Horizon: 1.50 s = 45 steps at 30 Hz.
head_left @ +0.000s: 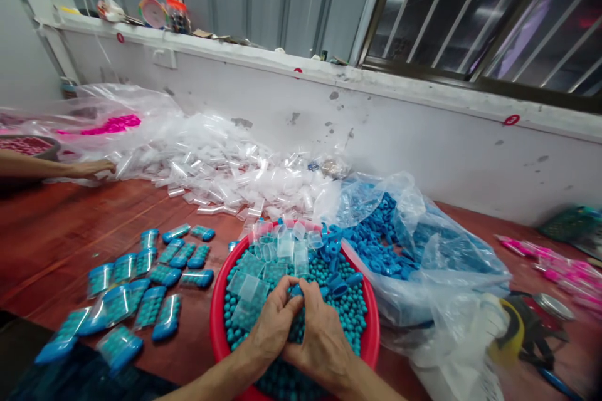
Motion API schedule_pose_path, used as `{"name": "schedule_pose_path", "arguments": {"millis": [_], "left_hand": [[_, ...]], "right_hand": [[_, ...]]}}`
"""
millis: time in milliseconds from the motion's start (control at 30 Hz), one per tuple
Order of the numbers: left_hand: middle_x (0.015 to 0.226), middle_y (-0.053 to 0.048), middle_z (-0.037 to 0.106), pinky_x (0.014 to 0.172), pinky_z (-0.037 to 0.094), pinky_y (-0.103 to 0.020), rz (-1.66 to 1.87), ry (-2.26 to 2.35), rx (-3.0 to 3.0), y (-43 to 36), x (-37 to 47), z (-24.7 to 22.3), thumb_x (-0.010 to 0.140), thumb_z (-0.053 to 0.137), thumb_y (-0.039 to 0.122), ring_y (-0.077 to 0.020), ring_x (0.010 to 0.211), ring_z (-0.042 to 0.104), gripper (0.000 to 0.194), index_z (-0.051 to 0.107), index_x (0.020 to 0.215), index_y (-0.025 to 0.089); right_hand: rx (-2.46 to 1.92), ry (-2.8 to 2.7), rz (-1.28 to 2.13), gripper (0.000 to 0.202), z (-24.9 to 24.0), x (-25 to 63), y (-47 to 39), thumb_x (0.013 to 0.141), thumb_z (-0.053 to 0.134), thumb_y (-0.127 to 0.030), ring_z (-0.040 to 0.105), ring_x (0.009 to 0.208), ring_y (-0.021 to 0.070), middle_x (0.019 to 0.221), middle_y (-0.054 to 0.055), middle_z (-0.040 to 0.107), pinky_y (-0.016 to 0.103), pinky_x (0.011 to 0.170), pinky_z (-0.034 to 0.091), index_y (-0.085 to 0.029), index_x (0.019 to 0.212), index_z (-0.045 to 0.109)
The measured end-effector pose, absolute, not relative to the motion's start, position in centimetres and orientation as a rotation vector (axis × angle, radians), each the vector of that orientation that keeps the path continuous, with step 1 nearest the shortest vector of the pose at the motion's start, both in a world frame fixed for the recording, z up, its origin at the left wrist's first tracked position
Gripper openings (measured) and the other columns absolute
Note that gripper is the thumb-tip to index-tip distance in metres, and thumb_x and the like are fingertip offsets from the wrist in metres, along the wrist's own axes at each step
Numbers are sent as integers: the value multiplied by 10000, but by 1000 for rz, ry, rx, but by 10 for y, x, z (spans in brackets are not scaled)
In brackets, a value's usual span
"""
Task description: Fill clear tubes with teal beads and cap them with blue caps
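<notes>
My left hand (pixel 273 322) and my right hand (pixel 324 335) meet over a red basin (pixel 217 319). Their fingers are closed together around a small blue cap (pixel 296 291), mostly hidden by the fingertips. Whether a transparent sleeve is joined to it cannot be seen. Teal beads (pixel 355 319) fill the basin. On top of them, beyond my left hand, lie several transparent plastic sleeves (pixel 254 288). Loose blue caps (pixel 336 285) rest on the beads just past my right hand.
Bead-filled containers with blue ends (pixel 153 307) lie left of the basin. A heap of transparent sleeves (pixel 221 163) lines the wall. A plastic bag of blue caps (pixel 390 238) sits at right, near a yellow-and-black tape dispenser (pixel 510 332). Another person's hand (pixel 94 168) reaches in from the left.
</notes>
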State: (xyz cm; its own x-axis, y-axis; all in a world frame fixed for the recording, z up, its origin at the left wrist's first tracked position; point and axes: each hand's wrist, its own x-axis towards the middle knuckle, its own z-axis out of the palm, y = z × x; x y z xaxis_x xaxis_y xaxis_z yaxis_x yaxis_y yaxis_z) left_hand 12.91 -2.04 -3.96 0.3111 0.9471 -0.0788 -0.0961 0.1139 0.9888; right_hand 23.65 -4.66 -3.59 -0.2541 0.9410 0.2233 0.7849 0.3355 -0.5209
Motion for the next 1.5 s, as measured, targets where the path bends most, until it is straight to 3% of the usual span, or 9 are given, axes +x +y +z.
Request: {"name": "schedule_pose_path", "arguments": {"millis": [300, 567, 633, 733, 867, 1033, 1200, 1367, 1500], "left_hand": [[698, 23, 509, 659, 392, -246, 1085, 1045, 1405, -25, 128, -35, 788, 429, 248, -142, 673, 480, 76, 484, 804, 198], [765, 1, 548, 657, 431, -269, 1142, 1230, 1512, -11, 92, -14, 796, 428, 332, -155, 694, 518, 219, 489, 946, 185], [781, 3, 559, 605, 441, -263, 1152, 1386, 1509, -3, 58, -7, 789, 431, 390, -152, 655, 526, 306, 475, 1016, 189], [897, -30, 587, 701, 456, -308, 1173, 1731, 1630, 10, 4, -2, 792, 411, 427, -201, 811, 563, 416, 448, 1135, 196], [1056, -104, 567, 808, 425, -408, 1144, 2191, 1804, 15, -28, -6, 822, 363, 396, -266, 944, 547, 487, 384, 1247, 160], [1006, -84, 601, 859, 411, -369, 1251, 1824, 2324, 2, 13, -16, 860, 349, 307, -221, 955, 533, 308, 543, 1051, 162], [928, -89, 603, 754, 440, -366, 775, 1642, 2713, -16, 69, -24, 852, 333, 150, -220, 856, 539, 316, 523, 1103, 175], [1072, -145, 536, 776, 424, -406, 466, 1535, 2900, -23, 100, -35, 836, 261, 56, -254, 982, 494, 420, 369, 1237, 114], [947, -113, 574, 754, 428, -383, 378, 1410, 2853, -27, 109, -43, 820, 294, 44, -233, 883, 529, 314, 510, 1032, 125]], "right_hand": [[-1454, -2128, 217, 745, -52, 233, -46, 637, 572, -304, 578, 857, 316, 1081, 213, 490, 412, 658, 487, -96, 1270, 239], [-1312, -2123, 645, 819, -21, 248, -33, 711, 593, -265, 566, 857, 195, 1251, 142, 399, 318, 725, 479, -183, 1364, 106], [-1363, -2055, 659, 660, -21, 260, -30, 771, 542, -253, 572, 787, 170, 1154, 105, 501, 311, 731, 472, -189, 1341, 215], [-1390, -2140, 619, 359, -25, 272, -28, 817, 495, -243, 577, 860, 191, 1004, 68, 602, 322, 792, 447, -180, 1170, 479], [-1406, -2324, 434, 244, -23, 262, -24, 844, 446, -192, 585, 885, 186, 968, 58, 613, 286, 769, 455, -187, 1064, 551], [-1437, -2577, 1, 317, -21, 228, 2, 824, 416, -97, 592, 830, 180, 1042, 73, 573, 245, 631, 472, -189, 1122, 472], [-1408, -2687, -186, 264, -32, 225, 13, 809, 368, -27, 589, 693, 173, 893, 70, 594, 232, 520, 441, -161, 987, 512], [-1285, -2535, 152, 181, -41, 253, 0, 812, 365, -56, 568, 684, 169, 772, 58, 569, 250, 588, 445, -159, 814, 514], [-1272, -2362, 558, 154, -44, 266, -19, 828, 384, -108, 562, 731, 155, 779, 34, 593, 261, 684, 438, -174, 815, 523]]}}
